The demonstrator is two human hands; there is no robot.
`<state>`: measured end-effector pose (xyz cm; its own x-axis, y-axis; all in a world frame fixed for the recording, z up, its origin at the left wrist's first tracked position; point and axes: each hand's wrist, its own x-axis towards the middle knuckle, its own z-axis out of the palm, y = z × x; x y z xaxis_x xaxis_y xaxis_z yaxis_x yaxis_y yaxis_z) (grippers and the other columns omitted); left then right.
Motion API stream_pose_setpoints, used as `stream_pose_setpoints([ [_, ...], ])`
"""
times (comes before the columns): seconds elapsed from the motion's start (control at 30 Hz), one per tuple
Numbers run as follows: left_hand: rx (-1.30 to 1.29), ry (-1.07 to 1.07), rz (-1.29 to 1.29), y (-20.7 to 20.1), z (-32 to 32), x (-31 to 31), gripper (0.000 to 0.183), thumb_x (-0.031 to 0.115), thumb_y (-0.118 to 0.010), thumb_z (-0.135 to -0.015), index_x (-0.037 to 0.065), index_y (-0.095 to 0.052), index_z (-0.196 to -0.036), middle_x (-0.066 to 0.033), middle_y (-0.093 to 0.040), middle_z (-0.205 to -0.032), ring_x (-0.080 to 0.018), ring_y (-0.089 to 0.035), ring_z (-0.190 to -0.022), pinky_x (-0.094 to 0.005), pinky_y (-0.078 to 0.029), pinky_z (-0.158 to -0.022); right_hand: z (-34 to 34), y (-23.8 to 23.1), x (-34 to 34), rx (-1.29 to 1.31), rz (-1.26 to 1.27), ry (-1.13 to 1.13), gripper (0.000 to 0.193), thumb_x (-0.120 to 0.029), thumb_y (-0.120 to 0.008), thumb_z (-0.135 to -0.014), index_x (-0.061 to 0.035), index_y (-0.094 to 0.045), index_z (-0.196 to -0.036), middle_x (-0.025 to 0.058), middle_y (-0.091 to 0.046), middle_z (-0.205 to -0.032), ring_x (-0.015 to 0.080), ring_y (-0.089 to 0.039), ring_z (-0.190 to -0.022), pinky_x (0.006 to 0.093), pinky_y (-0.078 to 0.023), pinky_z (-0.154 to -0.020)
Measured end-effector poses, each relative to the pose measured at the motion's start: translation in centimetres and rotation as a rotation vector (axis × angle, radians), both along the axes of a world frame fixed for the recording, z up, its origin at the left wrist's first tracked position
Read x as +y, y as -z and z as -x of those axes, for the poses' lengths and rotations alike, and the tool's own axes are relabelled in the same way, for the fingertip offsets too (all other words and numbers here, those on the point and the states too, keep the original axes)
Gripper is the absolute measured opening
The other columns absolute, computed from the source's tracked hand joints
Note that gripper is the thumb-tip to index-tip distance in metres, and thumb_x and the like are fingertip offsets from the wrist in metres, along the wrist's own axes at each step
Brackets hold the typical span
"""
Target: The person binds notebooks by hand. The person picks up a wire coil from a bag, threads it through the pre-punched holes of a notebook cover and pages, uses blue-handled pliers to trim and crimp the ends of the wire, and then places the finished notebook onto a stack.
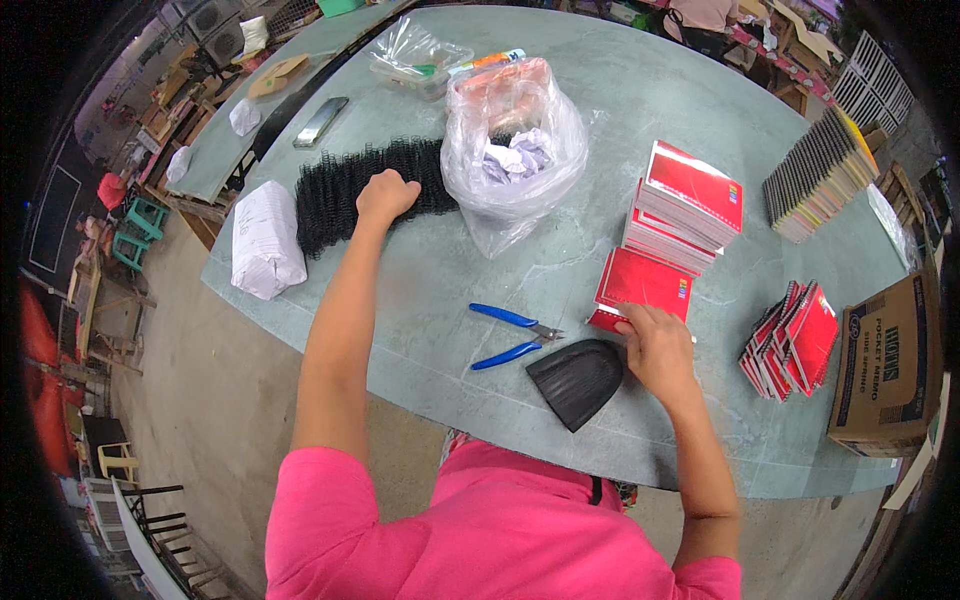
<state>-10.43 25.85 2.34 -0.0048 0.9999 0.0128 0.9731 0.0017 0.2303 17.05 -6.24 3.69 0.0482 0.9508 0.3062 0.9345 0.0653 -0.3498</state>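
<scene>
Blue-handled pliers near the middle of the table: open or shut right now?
Open. The blue-handled pliers lie flat on the table with their two handles spread well apart; neither hand touches them.

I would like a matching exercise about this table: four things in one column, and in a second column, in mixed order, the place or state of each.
Things:
1. black wire coils
2. blue-handled pliers
3. red notebook
4. clear plastic bag

Places or states:
A. lying free on the table between the two hands
B. under the left hand
C. standing open, with pale crumpled material inside
D. flat on the table, touched by the right hand

Pairs: 1-B, 2-A, 3-D, 4-C
</scene>
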Motion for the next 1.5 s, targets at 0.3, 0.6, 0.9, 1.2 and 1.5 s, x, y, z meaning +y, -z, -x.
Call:
stream_pose_setpoints([
  [0.3, -0.063, 0.024, 0.131, -1.1, -0.2, -0.6, 0.042, 0.033, -0.063, -0.077, -0.006, -0.063, -0.091, -0.0225, -0.065, -0.092, -0.0338, -0.066, -0.076, -0.0391, -0.054, -0.065, 0.6, 0.3, -0.6, -0.002, 0.009, 0.029, 0.019, -0.010, -0.064, -0.074, -0.0088, -0.062, -0.093, 0.0081, -0.060, -0.081, 0.0270, -0.057, -0.082, 0.0403, -0.042, -0.071],
  [0.6, 0.006, 0.173, -0.277, 1.1, -1.2, -2.5, 0.034, 0.031, -0.059, -0.081, 0.000, -0.064, -0.094, -0.0216, -0.065, -0.098, -0.0368, -0.063, -0.092, -0.0450, -0.051, -0.077, 0.7, 1.2, -0.4, 0.052, -0.137, 0.077, 0.018, -0.008, -0.065, -0.073, -0.0094, -0.064, -0.090, 0.0072, -0.059, -0.079, 0.0256, -0.057, -0.079, 0.0393, -0.042, -0.069],
  [0.9, 0.130, 0.129, -0.265, 2.0, -4.9, -3.1, 0.049, 0.043, -0.063, -0.075, 0.002, -0.055, -0.100, -0.0254, -0.063, -0.098, -0.0371, -0.064, -0.091, -0.0444, -0.052, -0.075, 1.0, 0.9, -0.5, 0.032, -0.146, 0.101, 0.019, -0.008, -0.068, -0.069, -0.0081, -0.065, -0.088, 0.0073, -0.060, -0.079, 0.0266, -0.057, -0.076, 0.0393, -0.043, -0.067],
  [1.2, 0.147, 0.047, 0.018, -1.1, -3.7, -2.2, 0.044, 0.030, -0.062, -0.072, -0.002, -0.063, -0.102, -0.0201, -0.064, -0.103, -0.0334, -0.063, -0.098, -0.0407, -0.051, -0.082, 0.7, 0.8, -0.5, 0.050, -0.133, 0.114, 0.019, -0.008, -0.068, -0.069, -0.0089, -0.066, -0.088, 0.0074, -0.061, -0.078, 0.0263, -0.057, -0.077, 0.0389, -0.043, -0.068],
  [1.5, 0.121, -0.032, -0.124, -2.4, -0.1, -1.5, 0.040, 0.031, -0.057, -0.075, 0.000, -0.065, -0.097, -0.0216, -0.064, -0.103, -0.0349, -0.062, -0.099, -0.0420, -0.049, -0.086, 0.0, 1.1, -0.2, 0.056, -0.116, 0.053, 0.018, -0.008, -0.065, -0.071, -0.0098, -0.064, -0.089, 0.0064, -0.059, -0.078, 0.0251, -0.057, -0.078, 0.0386, -0.042, -0.067],
])
